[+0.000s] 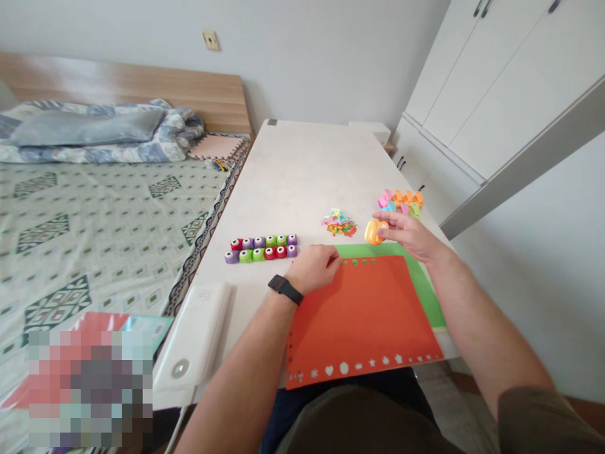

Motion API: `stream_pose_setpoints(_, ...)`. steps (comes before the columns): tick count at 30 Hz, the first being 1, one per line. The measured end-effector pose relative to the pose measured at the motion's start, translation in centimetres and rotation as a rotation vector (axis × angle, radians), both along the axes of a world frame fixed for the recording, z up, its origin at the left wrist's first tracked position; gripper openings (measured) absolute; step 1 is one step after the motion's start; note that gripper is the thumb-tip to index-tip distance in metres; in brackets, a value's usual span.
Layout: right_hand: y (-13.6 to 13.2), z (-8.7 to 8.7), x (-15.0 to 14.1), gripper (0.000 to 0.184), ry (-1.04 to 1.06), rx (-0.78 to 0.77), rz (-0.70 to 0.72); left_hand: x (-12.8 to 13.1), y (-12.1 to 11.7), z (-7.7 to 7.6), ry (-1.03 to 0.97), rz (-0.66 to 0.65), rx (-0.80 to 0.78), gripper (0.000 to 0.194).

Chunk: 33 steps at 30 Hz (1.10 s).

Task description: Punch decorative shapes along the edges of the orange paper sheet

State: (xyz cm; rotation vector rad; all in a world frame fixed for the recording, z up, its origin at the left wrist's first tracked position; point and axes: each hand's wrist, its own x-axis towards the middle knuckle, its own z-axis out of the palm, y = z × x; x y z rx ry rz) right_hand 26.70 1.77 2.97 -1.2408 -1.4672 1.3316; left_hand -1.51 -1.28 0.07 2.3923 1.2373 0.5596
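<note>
My right hand [406,232] grips a yellow-orange craft punch [374,231] between thumb and fingers, just above the far edge of the papers. My left hand [314,266] is closed, resting at the far left corner of an orange paper sheet [363,309]; what its fingers hold, if anything, is hidden. Along the sheet's near edge run punched shapes, among them a heart, a circle and stars, with more holes on its far edge. Under it lies a green sheet [428,296]. Beyond the papers sits a heap of colourful paper cutouts [339,224].
Two rows of small punches [258,248] stand left of my left hand. Larger colourful punches [406,198] are grouped beyond my right hand. A white device with a cable [196,334] lies at the table's left edge, beside a bed [118,221]. White cabinets [482,82] rise on the right.
</note>
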Motion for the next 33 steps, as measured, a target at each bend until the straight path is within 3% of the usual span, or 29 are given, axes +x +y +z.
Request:
stream_pose_setpoints(8, -1.1, -2.4, 1.8, 0.057, -0.007, -0.085, 0.077, 0.0, 0.3, -0.1, -0.008, 0.021, -0.011, 0.029)
stream_pose_setpoints(14, -1.1, -2.8, 2.2, 0.051, -0.012, -0.069, 0.059, -0.1, 0.3, 0.0, -0.005, 0.031, -0.015, 0.028)
stream_pose_setpoints(21, -1.0, -3.3, 2.0, 0.047, -0.015, 0.024, -0.066, -0.1, 0.4, 0.1, 0.004, 0.034, -0.003, 0.028)
stream_pose_setpoints(29, -1.2, -3.4, 2.0, 0.047, -0.034, 0.011, 0.004, 0.0, 0.4, 0.3, 0.002, 0.043, 0.001, 0.028)
stream_pose_setpoints(33, -1.2, -3.6, 2.2, 0.047, -0.017, 0.026, -0.036, -0.1, 0.4, 0.3, 0.0, 0.046, 0.008, 0.029)
